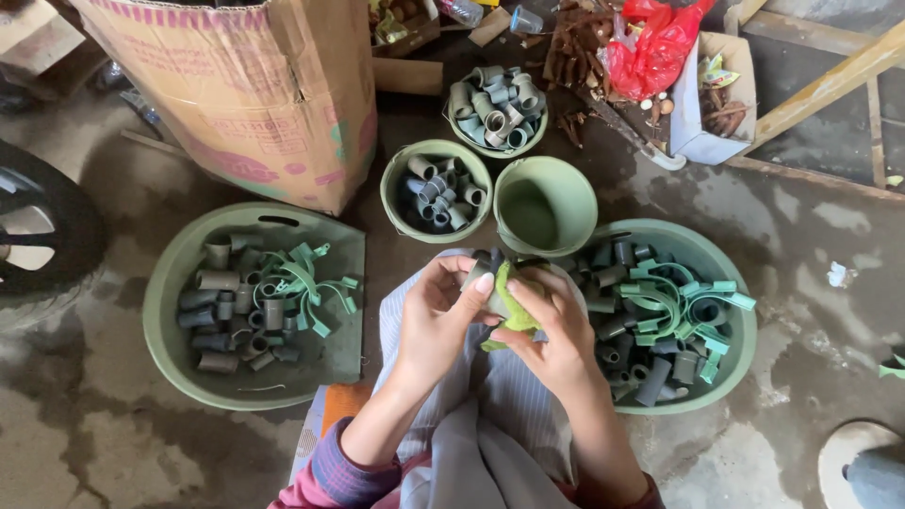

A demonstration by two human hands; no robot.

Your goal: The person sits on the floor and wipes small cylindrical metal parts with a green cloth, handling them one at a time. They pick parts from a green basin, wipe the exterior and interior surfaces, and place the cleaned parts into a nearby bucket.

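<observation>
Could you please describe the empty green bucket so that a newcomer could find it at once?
Start from the big cardboard box at upper left and move right past the small green bucket of grey tube pieces. The empty green bucket stands beside it, just above the hands; alone among the containers, it holds nothing.

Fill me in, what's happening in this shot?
A seated person holds a short grey tube piece in the left hand and presses a yellow-green cloth against it with the right hand. A green basin on the left side and another on the right hold more grey tubes and green clips. Ahead, two small green buckets hold tube pieces; a third looks empty.
</observation>
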